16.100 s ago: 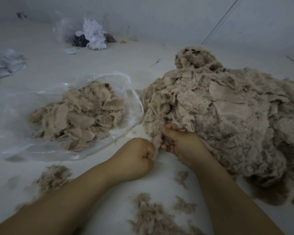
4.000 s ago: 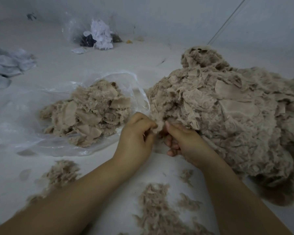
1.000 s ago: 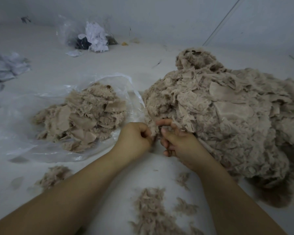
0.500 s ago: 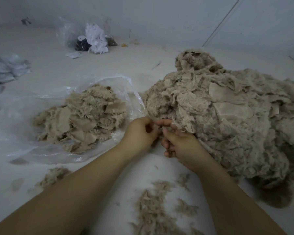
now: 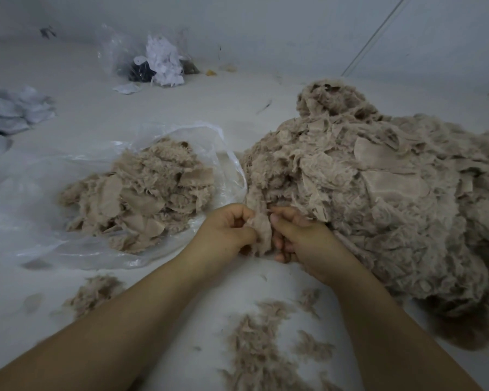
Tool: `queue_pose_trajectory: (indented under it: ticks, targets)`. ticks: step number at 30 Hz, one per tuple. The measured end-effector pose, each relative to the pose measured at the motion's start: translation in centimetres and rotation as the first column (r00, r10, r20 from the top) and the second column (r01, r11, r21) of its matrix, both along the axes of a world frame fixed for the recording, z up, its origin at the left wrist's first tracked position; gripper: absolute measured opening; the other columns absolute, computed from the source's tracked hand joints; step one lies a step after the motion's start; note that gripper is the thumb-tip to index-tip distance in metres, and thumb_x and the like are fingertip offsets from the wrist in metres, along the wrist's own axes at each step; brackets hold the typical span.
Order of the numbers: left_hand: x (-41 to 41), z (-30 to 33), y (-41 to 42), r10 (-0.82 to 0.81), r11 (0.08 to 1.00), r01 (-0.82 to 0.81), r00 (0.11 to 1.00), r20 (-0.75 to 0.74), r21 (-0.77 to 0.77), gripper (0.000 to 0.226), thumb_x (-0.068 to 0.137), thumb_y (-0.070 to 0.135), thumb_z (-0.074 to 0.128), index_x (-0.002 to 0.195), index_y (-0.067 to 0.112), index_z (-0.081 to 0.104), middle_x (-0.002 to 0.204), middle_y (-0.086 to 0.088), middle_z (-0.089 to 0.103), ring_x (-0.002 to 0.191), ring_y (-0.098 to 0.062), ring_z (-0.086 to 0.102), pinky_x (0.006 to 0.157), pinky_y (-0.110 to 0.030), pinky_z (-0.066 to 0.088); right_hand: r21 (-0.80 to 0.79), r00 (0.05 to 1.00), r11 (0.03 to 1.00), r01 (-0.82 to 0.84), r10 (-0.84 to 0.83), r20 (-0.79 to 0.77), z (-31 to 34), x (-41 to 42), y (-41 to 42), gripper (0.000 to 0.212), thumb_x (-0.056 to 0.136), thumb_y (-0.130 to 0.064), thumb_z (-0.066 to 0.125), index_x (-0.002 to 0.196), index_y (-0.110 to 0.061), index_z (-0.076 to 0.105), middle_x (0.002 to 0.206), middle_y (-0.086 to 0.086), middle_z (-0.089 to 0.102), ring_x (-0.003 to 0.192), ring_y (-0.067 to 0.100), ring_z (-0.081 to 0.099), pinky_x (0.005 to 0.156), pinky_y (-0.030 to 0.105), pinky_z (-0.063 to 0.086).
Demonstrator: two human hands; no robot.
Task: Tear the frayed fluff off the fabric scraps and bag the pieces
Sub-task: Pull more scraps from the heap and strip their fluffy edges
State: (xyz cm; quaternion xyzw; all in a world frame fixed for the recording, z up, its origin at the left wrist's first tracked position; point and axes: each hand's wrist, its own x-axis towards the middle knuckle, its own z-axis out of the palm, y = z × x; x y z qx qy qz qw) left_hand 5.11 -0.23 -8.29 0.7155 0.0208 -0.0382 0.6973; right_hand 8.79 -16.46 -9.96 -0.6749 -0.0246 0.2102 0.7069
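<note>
We have one fabric scrap pinched between both hands, just in front of the big heap of scraps on our right. Our left hand curls its fingers round the scrap's left edge, and our right hand pinches the other edge between thumb and forefinger. To tear cleanly, we judge it best to hold the solid cloth firm in one grip and pull only the fuzzy fringe away with the other, in short tugs, so the piece itself does not rip. The clear plastic bag lies open just left of our hands, with cleaned pieces piled in it. Torn fluff litters the pale surface near our forearms. Farther off, by the wall, another bag of white and dark scraps sits, and crumpled pale cloth lies far left.
</note>
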Motion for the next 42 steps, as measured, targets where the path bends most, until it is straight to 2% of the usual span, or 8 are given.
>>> queue_pose_trajectory:
  ticks: [6, 15, 19, 23, 28, 35, 39, 42]
  targets:
    - [0.3, -0.2, -0.8, 0.026, 0.996, -0.029, 0.999, -0.031, -0.087, 0.019, 0.088, -0.017, 0.05, 0.088, 0.002, 0.052, 0.065, -0.02, 0.065, 0.055, -0.029, 0.063, 0.052, -0.032, 0.054, -0.055, 0.995, 0.997, -0.049, 0.053, 0.079, 0.4, -0.7, -0.1, 0.017, 0.097, -0.024, 0.06, 0.085, -0.015, 0.068, 0.055, -0.002, 0.058, 0.049, 0.002, 0.055, 0.047, 0.017, 0.046]
    - [-0.3, -0.5, -0.1, -0.048, 0.999, 0.048, 0.996, -0.072, -0.006, 0.016, 0.093, -0.001, 0.061, 0.092, -0.017, 0.058, 0.083, -0.042, 0.059, 0.068, -0.036, 0.056, 0.068, -0.049, 0.05, 0.028, 0.991, 0.999, -0.026, 0.023, 0.13, 0.3, -0.5, 0.0, 0.017, 0.092, -0.016, 0.066, 0.088, -0.032, 0.066, 0.055, -0.002, 0.056, 0.047, 0.005, 0.054, 0.045, 0.019, 0.046]
    - [-0.2, -0.4, 0.1, -0.122, 0.993, 0.121, 0.99, -0.073, -0.013, 0.013, 0.095, 0.0, 0.056, 0.086, 0.001, 0.065, 0.074, -0.024, 0.061, 0.059, -0.026, 0.053, 0.056, -0.033, 0.044, -0.027, 0.981, 0.993, -0.115, 0.118, 0.156, 0.5, -0.6, -0.1, 0.031, 0.1, -0.018, 0.054, 0.097, -0.043, 0.072, 0.052, -0.008, 0.048, 0.05, 0.003, 0.051, 0.049, 0.02, 0.048]
    - [-0.4, -0.1, -0.1, -0.095, 0.977, 0.086, 0.995, -0.037, -0.196, 0.016, 0.098, -0.003, 0.047, 0.091, -0.002, 0.062, 0.078, -0.02, 0.07, 0.067, -0.028, 0.066, 0.062, -0.038, 0.056, -0.026, 0.997, 0.998, -0.051, 0.053, 0.059, 0.6, -0.7, 0.1, 0.022, 0.099, -0.032, 0.053, 0.092, -0.024, 0.073, 0.053, -0.008, 0.05, 0.051, 0.002, 0.053, 0.049, 0.018, 0.048]
    - [-0.1, 0.6, 0.6, 0.031, 0.934, -0.031, 1.0, -0.007, -0.356, 0.018, 0.097, -0.004, 0.042, 0.103, -0.013, 0.057, 0.084, -0.029, 0.065, 0.074, -0.04, 0.065, 0.064, -0.041, 0.055, -0.067, 0.999, 0.997, -0.032, 0.034, 0.032, 0.4, -0.7, 0.1, 0.036, 0.098, -0.03, 0.056, 0.067, -0.031, 0.074, 0.053, -0.011, 0.052, 0.053, 0.0, 0.052, 0.053, 0.019, 0.05]
    - [-0.2, 1.6, 1.2, 0.15, 0.86, -0.137, 0.989, -0.013, -0.492, 0.019, 0.094, -0.007, 0.042, 0.105, -0.011, 0.056, 0.082, -0.03, 0.067, 0.069, -0.041, 0.068, 0.061, -0.044, 0.059, -0.069, 0.999, 0.997, -0.03, 0.032, 0.023, 0.2, -0.4, 0.1, 0.032, 0.097, -0.031, 0.059, 0.071, -0.02, 0.073, 0.054, -0.007, 0.05, 0.051, 0.003, 0.049, 0.051, 0.019, 0.05]
    - [-0.5, 1.1, 0.7, 0.071, 0.963, -0.078, 0.997, -0.035, -0.26, 0.015, 0.096, -0.003, 0.049, 0.099, -0.012, 0.06, 0.081, -0.029, 0.069, 0.066, -0.035, 0.069, 0.065, -0.044, 0.058, -0.073, 1.0, 0.997, -0.014, 0.016, 0.024, 0.5, -0.6, 0.2, 0.033, 0.089, -0.05, 0.06, 0.077, -0.022, 0.072, 0.057, -0.005, 0.051, 0.053, 0.004, 0.051, 0.051, 0.021, 0.049]
    - [-0.8, 0.5, -0.1, 0.084, 0.983, -0.093, 0.995, -0.059, -0.161, 0.014, 0.096, 0.003, 0.058, 0.082, 0.0, 0.062, 0.064, -0.012, 0.065, 0.052, -0.023, 0.06, 0.052, -0.034, 0.054, -0.041, 0.999, 0.999, 0.004, -0.002, 0.036, 0.7, -0.7, 0.1, 0.058, 0.066, -0.07, 0.064, 0.084, -0.014, 0.069, 0.061, -0.001, 0.053, 0.058, 0.007, 0.054, 0.051, 0.022, 0.049]
